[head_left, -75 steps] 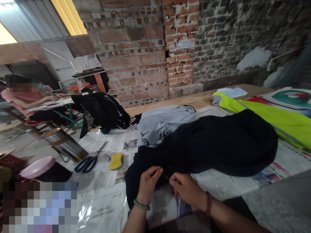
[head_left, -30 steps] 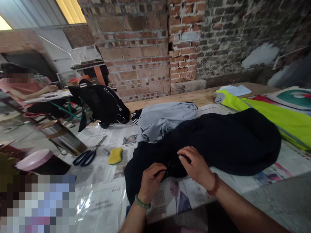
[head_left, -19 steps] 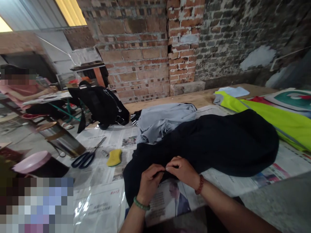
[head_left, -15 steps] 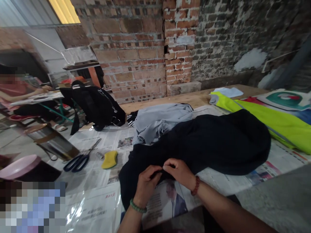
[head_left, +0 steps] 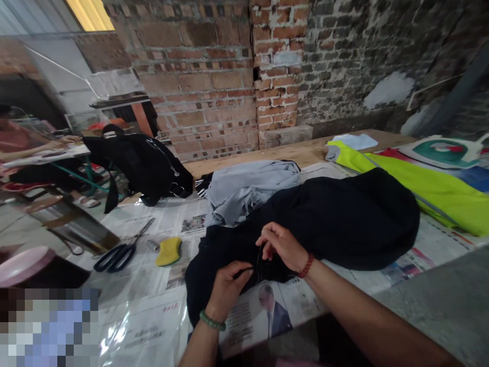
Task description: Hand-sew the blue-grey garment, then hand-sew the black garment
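Dark cloth, a black garment, lies spread over the newspaper in front of me. My left hand pinches a fold at its near edge between thumb and forefinger. Just above and to the right, my right hand is closed in a pinch, raised a little off the cloth. A thin pale thread runs from its fingertips down toward the fold by my left fingers. Whether a needle is in the right fingers is too small to tell.
Left of the garment are a yellow sponge, scissors, a steel flask and a pink-lidded container. Behind lie grey cloth and a black bag. An iron and yellow vest are right. A person sits far left.
My right hand has moved up, away from my left fingertips, and a thread now shows between it and the cloth. My left hand keeps its pinch. The view has shifted slightly.
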Demonstrator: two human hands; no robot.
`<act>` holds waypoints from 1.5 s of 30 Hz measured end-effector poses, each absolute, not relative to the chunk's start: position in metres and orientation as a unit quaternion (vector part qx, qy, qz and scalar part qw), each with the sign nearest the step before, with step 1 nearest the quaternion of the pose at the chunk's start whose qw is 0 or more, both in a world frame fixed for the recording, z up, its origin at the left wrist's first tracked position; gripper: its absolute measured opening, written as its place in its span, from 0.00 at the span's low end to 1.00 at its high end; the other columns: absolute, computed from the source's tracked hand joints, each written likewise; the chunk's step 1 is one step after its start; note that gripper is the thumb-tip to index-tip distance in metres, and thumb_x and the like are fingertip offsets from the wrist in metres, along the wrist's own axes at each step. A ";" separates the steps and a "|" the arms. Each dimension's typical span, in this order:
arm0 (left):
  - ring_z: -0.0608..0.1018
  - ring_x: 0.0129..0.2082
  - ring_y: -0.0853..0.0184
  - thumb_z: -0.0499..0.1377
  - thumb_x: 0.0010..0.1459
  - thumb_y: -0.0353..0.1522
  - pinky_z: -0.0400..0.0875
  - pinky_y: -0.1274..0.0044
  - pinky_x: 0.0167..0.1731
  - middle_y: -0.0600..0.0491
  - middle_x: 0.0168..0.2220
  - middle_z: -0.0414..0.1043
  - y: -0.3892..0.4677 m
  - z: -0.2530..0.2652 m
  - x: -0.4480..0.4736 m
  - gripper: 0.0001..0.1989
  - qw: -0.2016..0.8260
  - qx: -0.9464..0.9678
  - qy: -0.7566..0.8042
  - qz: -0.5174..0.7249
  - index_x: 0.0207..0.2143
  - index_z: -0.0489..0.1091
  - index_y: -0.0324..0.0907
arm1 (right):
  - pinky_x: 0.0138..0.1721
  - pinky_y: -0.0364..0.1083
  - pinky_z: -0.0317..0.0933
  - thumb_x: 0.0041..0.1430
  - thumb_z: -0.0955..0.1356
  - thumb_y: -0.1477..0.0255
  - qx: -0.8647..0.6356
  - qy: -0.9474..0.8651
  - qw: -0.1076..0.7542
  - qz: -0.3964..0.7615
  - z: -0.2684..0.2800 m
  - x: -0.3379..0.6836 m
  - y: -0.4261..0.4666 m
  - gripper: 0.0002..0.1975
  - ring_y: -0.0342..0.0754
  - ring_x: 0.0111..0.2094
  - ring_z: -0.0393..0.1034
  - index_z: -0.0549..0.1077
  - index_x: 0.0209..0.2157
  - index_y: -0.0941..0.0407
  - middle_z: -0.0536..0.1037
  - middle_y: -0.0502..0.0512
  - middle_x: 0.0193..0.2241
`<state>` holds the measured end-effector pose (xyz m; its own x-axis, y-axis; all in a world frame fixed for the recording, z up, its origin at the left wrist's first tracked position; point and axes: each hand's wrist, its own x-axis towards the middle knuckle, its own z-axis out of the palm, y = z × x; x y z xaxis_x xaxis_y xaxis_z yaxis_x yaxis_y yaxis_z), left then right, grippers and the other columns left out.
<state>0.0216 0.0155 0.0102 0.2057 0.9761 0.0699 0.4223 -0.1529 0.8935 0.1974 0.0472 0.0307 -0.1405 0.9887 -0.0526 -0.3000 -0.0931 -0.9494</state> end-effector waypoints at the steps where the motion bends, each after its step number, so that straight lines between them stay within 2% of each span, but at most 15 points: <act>1: 0.68 0.19 0.72 0.60 0.45 0.33 0.60 0.83 0.17 0.55 0.23 0.71 0.015 0.011 0.022 0.07 0.398 0.662 0.526 0.356 0.27 0.75 0.40 | 0.13 0.37 0.54 0.52 0.64 0.62 -0.379 -0.430 0.494 0.654 0.036 0.199 0.051 0.11 0.40 0.14 0.66 0.62 0.28 0.56 0.73 0.48 0.22; 3: 0.69 0.20 0.71 0.60 0.44 0.33 0.60 0.83 0.18 0.55 0.22 0.71 0.014 0.013 0.022 0.07 0.413 0.647 0.534 0.356 0.27 0.75 0.40 | 0.13 0.38 0.58 0.53 0.64 0.64 -0.343 -0.425 0.441 0.712 0.045 0.204 0.061 0.10 0.43 0.16 0.69 0.63 0.30 0.56 0.73 0.48 0.20; 6: 0.69 0.21 0.70 0.61 0.42 0.34 0.62 0.82 0.19 0.55 0.21 0.71 0.014 0.016 0.021 0.07 0.420 0.629 0.545 0.362 0.25 0.75 0.40 | 0.20 0.41 0.66 0.56 0.63 0.73 -0.320 -0.406 0.402 0.756 0.059 0.213 0.084 0.03 0.44 0.22 0.73 0.64 0.31 0.58 0.74 0.50 0.21; 7: 0.69 0.21 0.70 0.61 0.42 0.34 0.62 0.82 0.20 0.55 0.21 0.71 0.014 0.016 0.020 0.07 0.420 0.625 0.547 0.365 0.25 0.74 0.40 | 0.23 0.43 0.68 0.56 0.62 0.76 -0.318 -0.401 0.404 0.758 0.064 0.217 0.092 0.01 0.45 0.24 0.73 0.65 0.32 0.59 0.75 0.50 0.22; 9: 0.69 0.21 0.70 0.61 0.41 0.34 0.63 0.81 0.21 0.56 0.21 0.71 0.015 0.016 0.019 0.07 0.420 0.619 0.550 0.370 0.24 0.74 0.40 | 0.27 0.44 0.69 0.58 0.60 0.80 -0.317 -0.397 0.424 0.750 0.075 0.222 0.108 0.05 0.45 0.26 0.74 0.65 0.31 0.60 0.75 0.51 0.22; 15: 0.69 0.21 0.71 0.61 0.41 0.34 0.62 0.82 0.21 0.57 0.20 0.70 0.017 0.013 0.017 0.07 0.428 0.610 0.553 0.373 0.24 0.74 0.40 | 0.25 0.45 0.69 0.58 0.59 0.82 -0.332 -0.414 0.479 0.699 0.104 0.231 0.138 0.07 0.45 0.24 0.74 0.65 0.29 0.61 0.74 0.52 0.21; 28: 0.67 0.20 0.72 0.61 0.41 0.33 0.61 0.82 0.20 0.56 0.19 0.69 0.015 0.018 0.019 0.07 0.440 0.605 0.549 0.373 0.24 0.74 0.39 | 0.24 0.40 0.66 0.55 0.63 0.75 -0.329 -0.365 0.654 0.576 0.087 0.218 0.126 0.03 0.41 0.23 0.72 0.64 0.28 0.58 0.72 0.47 0.21; 33: 0.66 0.19 0.73 0.61 0.42 0.33 0.60 0.83 0.19 0.57 0.19 0.68 0.017 0.018 0.019 0.07 0.445 0.621 0.535 0.360 0.25 0.74 0.39 | 0.19 0.40 0.63 0.50 0.65 0.69 -0.325 -0.400 0.591 0.621 0.052 0.192 0.089 0.07 0.41 0.17 0.69 0.65 0.29 0.58 0.71 0.46 0.20; 37: 0.67 0.20 0.73 0.60 0.44 0.33 0.60 0.83 0.18 0.55 0.22 0.69 0.019 0.014 0.019 0.06 0.402 0.672 0.519 0.343 0.26 0.74 0.40 | 0.12 0.37 0.55 0.48 0.65 0.66 -0.367 -0.427 0.533 0.632 0.017 0.192 0.070 0.10 0.38 0.12 0.65 0.66 0.29 0.58 0.71 0.46 0.19; 40: 0.68 0.20 0.72 0.59 0.45 0.33 0.62 0.83 0.18 0.55 0.22 0.69 0.021 0.012 0.020 0.06 0.367 0.706 0.508 0.330 0.26 0.74 0.41 | 0.11 0.36 0.52 0.46 0.66 0.66 -0.399 -0.410 0.549 0.609 -0.003 0.213 0.073 0.10 0.37 0.10 0.63 0.65 0.28 0.59 0.69 0.45 0.17; 45: 0.71 0.21 0.70 0.59 0.46 0.35 0.65 0.81 0.20 0.54 0.23 0.72 0.026 0.014 0.024 0.08 0.331 0.722 0.516 0.322 0.27 0.75 0.42 | 0.14 0.38 0.56 0.46 0.64 0.63 -0.409 -0.396 0.575 0.588 -0.013 0.242 0.083 0.13 0.38 0.12 0.64 0.64 0.29 0.57 0.69 0.44 0.18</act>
